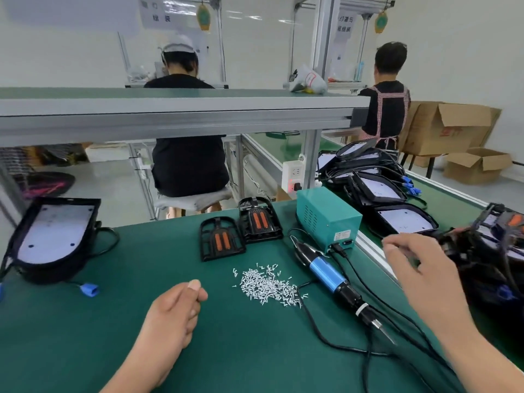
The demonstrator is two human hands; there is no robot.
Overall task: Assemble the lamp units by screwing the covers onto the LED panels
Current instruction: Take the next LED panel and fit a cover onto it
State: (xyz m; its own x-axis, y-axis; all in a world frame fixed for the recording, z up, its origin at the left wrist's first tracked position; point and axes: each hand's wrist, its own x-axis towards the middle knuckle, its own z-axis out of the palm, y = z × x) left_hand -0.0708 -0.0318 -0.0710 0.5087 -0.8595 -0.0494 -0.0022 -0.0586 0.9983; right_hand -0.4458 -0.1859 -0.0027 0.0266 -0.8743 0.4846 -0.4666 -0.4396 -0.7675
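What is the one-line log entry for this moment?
left hand: curled over mat | right hand: by lamp pile, empty | screwdriver: lying on mat | screws: loose heap

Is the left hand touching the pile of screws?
Apart. The head view shows bare green mat between the left hand and the pile of screws.

This is a factory assembly line for lamps. A long green-matted worktop (255,350) on aluminium framing carries an electric screwdriver (329,275) wired to a teal power box (323,219), a loose heap of screws (266,286) and black slotted covers (221,239), with black lamp panels (380,191) stacked along the lane to the right. Beyond an aluminium overhead shelf (170,120), two other workers, one seated (187,154) and one standing in an apron (385,109), face further benches under hanging printed signs (161,9), and open cardboard cartons (448,126) sit by the far wall.
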